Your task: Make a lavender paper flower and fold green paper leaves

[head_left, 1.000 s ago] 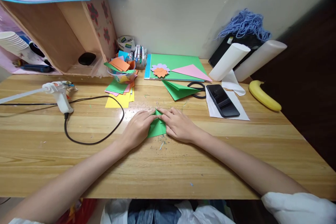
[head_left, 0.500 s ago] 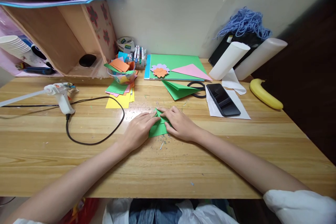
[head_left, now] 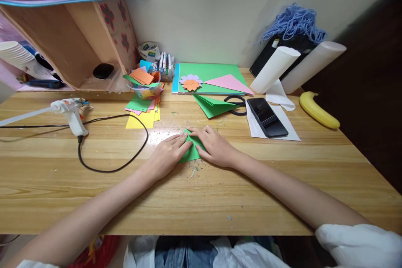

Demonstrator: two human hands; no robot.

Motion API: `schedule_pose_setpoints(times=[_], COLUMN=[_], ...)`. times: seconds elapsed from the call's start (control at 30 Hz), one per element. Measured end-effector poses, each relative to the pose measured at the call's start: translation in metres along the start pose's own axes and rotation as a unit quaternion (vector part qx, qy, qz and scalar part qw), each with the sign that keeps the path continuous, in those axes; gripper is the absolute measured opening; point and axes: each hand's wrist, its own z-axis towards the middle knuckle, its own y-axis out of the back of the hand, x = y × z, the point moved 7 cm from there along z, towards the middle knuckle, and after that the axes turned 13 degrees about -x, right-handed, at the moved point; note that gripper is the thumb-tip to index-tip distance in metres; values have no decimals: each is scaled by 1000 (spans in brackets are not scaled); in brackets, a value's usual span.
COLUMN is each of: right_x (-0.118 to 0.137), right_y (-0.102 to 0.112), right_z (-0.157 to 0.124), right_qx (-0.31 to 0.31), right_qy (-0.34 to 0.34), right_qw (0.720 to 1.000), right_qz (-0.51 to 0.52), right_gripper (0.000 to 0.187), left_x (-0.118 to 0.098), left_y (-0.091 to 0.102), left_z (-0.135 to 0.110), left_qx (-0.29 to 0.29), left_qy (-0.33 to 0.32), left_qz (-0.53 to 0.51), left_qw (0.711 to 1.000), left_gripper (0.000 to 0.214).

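Observation:
A small piece of green paper lies folded on the wooden table between my hands, its top corner pointing away from me. My left hand holds down its left side, thumb and fingers pressed on the sheet. From the right, my right hand has fingertips on the upper and right edges, holding it too. Fingers cover much of the paper's sides. Beyond them lie a larger folded green sheet and black-handled scissors, the blades hidden beneath that sheet.
A glue gun with a looping black cord sits left. Behind are a tub of paper scraps, yellow paper squares, paper flowers and a pink triangle. At right are a phone, white rolls and a banana.
The upper flap of the small green paper now lies flatter under my fingers, its crossing edge less visible. Both hands stay nearly in place; the camera view has shifted slightly.

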Motion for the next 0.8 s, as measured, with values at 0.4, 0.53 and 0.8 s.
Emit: schedule_pose_setpoints(times=[0.4,0.53,0.8], right_x=[-6,-7,-7], right_y=[-5,-7,-5], right_z=[4,6,7], right_qx=[15,16,-18], right_qy=[-3,-4,-22], right_qw=[1000,1000,999], right_qz=[-20,-23,-28], right_gripper=[46,44,40], left_x=[-5,-6,-4], left_y=[1,-1,-1], left_z=[2,1,0], left_qx=[14,25,21], left_qy=[-37,-42,-31], left_qz=[45,46,16], left_qw=[998,998,999], left_gripper=[25,24,27])
